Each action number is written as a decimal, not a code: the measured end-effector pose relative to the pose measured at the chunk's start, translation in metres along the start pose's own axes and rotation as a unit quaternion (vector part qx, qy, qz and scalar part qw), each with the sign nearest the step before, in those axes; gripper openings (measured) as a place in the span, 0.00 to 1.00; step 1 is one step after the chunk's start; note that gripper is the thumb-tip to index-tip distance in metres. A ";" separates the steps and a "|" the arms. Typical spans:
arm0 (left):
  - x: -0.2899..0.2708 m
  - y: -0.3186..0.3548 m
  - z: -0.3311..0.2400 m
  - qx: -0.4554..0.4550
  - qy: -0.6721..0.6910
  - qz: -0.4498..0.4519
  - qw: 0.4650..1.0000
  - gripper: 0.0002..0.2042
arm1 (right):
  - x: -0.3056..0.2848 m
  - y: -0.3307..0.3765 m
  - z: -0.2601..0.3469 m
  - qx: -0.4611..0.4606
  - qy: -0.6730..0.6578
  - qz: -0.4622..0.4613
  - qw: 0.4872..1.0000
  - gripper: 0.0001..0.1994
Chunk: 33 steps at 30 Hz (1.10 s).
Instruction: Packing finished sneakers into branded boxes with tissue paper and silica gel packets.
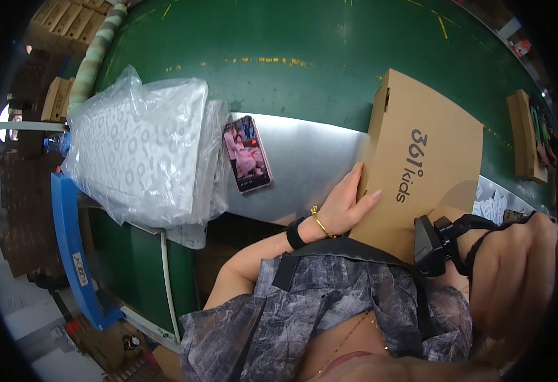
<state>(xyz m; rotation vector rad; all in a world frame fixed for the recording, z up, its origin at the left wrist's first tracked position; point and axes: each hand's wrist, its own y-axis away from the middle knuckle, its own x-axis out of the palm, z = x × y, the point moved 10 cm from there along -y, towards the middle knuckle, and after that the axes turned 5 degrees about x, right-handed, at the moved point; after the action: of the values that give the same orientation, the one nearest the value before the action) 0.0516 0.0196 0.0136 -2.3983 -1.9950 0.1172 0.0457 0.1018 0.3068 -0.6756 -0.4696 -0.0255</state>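
A closed brown cardboard shoebox (432, 146) with dark printing on its lid lies slanted on the table, its near end close to my body. My left hand (342, 207) rests against the box's left edge, fingers stretched along the side and thumb lying on the lid. That wrist bears a black band and a gold bracelet. My right hand (517, 274) is raised very close at the right, its fingers bent and pressed together, the tips hidden. A black device (433, 245) is strapped near its wrist, above the box's near corner.
Left of the box, a phone (247, 155) with a lit picture lies on a metal plate (298, 159). A plastic-wrapped stack of patterned white sheets (142, 149) stands farther left, by a blue frame (78, 254). Scissors (540, 137) and a cardboard piece (524, 137) are at far right.
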 end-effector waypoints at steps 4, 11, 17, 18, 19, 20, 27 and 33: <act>-0.002 0.005 0.002 0.017 -0.030 -0.011 0.999 0.29 | -0.003 -0.009 -0.013 0.018 -0.095 0.039 0.995 0.12; -0.004 0.008 0.000 0.016 -0.027 -0.013 0.999 0.26 | 0.008 -0.008 -0.024 0.083 -0.223 0.039 0.970 0.13; -0.004 0.005 -0.001 0.035 -0.062 -0.024 0.997 0.27 | 0.031 -0.028 -0.041 0.146 -0.250 0.168 0.942 0.14; -0.002 0.002 -0.005 0.041 -0.058 -0.022 0.997 0.27 | 0.037 -0.032 -0.051 0.187 -0.258 0.182 0.930 0.13; 0.002 -0.001 -0.008 0.035 -0.048 -0.012 0.998 0.28 | 0.039 -0.031 -0.050 0.192 -0.251 0.179 0.932 0.13; 0.001 -0.001 -0.007 0.024 -0.043 -0.013 0.999 0.28 | 0.041 -0.028 -0.050 0.178 -0.199 0.190 0.945 0.12; -0.009 0.005 -0.006 0.042 -0.045 -0.020 0.998 0.30 | 0.054 -0.016 -0.064 0.116 0.159 0.175 0.965 0.11; 0.004 0.001 -0.004 0.002 -0.040 0.031 0.999 0.34 | 0.034 -0.023 -0.116 0.136 0.570 0.241 0.774 0.09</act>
<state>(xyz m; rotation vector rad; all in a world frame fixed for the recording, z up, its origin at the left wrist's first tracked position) 0.0533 0.0232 0.0176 -2.4911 -1.9506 0.2225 0.1199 0.0172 0.2559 -0.3680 0.8798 0.1153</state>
